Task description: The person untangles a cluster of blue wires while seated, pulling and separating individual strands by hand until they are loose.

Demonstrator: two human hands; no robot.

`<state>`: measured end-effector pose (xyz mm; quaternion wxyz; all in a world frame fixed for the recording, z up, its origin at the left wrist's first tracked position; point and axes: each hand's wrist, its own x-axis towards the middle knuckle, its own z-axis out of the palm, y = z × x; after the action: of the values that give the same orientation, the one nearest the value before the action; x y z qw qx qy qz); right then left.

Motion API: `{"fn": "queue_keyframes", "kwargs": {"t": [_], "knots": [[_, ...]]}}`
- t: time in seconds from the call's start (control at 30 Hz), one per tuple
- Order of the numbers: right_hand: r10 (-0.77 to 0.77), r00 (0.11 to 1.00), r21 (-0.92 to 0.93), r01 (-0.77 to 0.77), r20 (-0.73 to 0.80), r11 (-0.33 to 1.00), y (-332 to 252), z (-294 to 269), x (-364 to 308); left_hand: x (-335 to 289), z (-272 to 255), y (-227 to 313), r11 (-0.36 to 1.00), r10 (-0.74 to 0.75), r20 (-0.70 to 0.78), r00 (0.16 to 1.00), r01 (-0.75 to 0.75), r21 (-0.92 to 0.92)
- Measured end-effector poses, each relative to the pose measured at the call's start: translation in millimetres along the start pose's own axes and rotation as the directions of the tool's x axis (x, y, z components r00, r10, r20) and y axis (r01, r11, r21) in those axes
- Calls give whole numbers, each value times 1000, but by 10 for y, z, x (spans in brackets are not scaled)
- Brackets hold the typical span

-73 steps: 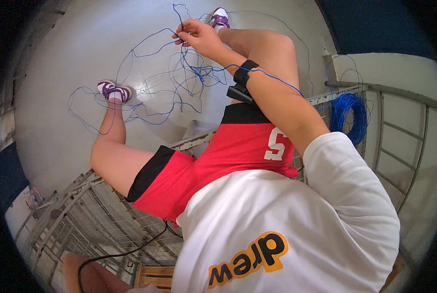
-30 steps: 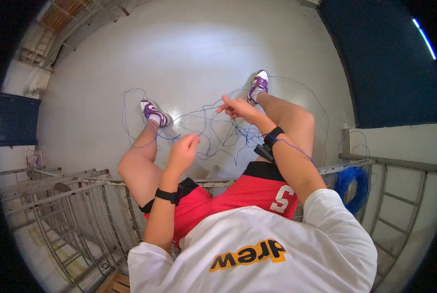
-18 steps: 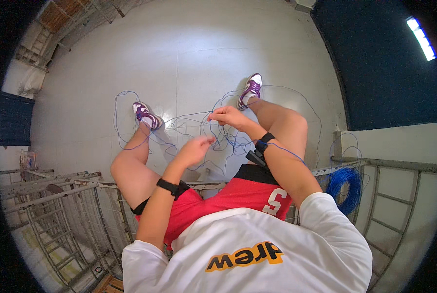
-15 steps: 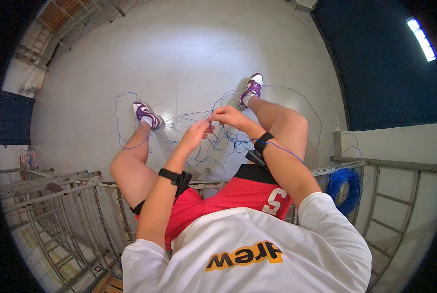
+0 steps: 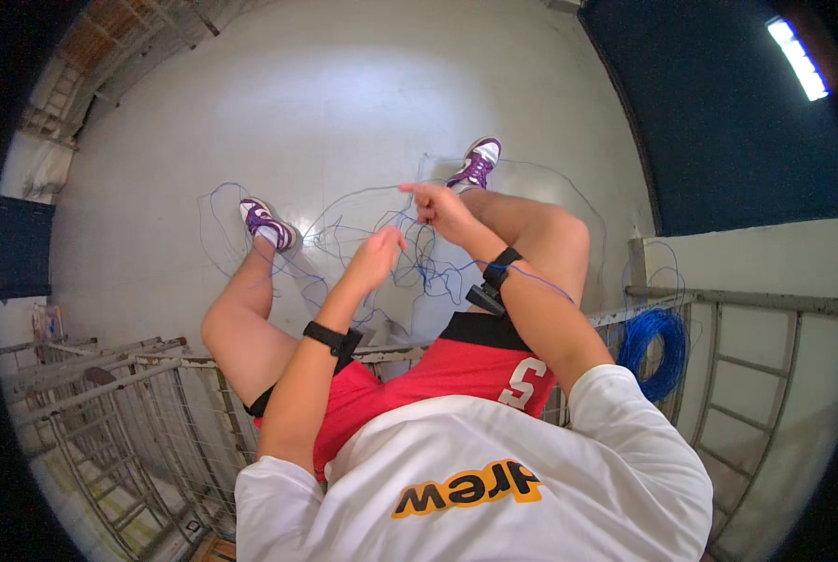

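Note:
A thin blue wire [image 5: 428, 272] lies in loose, tangled loops on the floor between my feet and under my hands. My right hand [image 5: 441, 208] is over the tangle by my right shin, index finger reaching left, other fingers curled; a strand runs to its fingertips. Lower and to the left is my left hand [image 5: 378, 259], fingers drawn together at the tangle's edge; the strand in them is too fine to see clearly. The hands are apart. One length of wire crosses my right forearm toward a blue wire coil [image 5: 655, 354] hanging at the right.
I sit on a metal rail [image 5: 400, 354]. Wire-mesh racks [image 5: 110, 403] stand at the left, a metal ladder-like frame [image 5: 756, 375] at the right. Wire loops lie around both sneakers [image 5: 267, 225]. A dark panel [image 5: 719, 122] covers the far right wall.
My hands, which met over the wire, have parted. The right hand has moved up, its index finger now reaching left; the left hand has dropped slightly. The view has shifted a little.

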<state>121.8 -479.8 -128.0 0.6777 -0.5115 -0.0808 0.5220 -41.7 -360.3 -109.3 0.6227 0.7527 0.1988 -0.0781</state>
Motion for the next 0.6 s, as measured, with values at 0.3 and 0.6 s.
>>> {"fn": "queue_keyframes", "kwargs": {"t": [0.3,0.6], "knots": [[-205,871,7,232,-446,973,-162,-277,43,-648,-281,-483,668,-480,585,654,-160,727],[-239,969,-351,244,58,904,-49,253,-123,-304,-143,83,996,57,59,997,-53,-66]]}}
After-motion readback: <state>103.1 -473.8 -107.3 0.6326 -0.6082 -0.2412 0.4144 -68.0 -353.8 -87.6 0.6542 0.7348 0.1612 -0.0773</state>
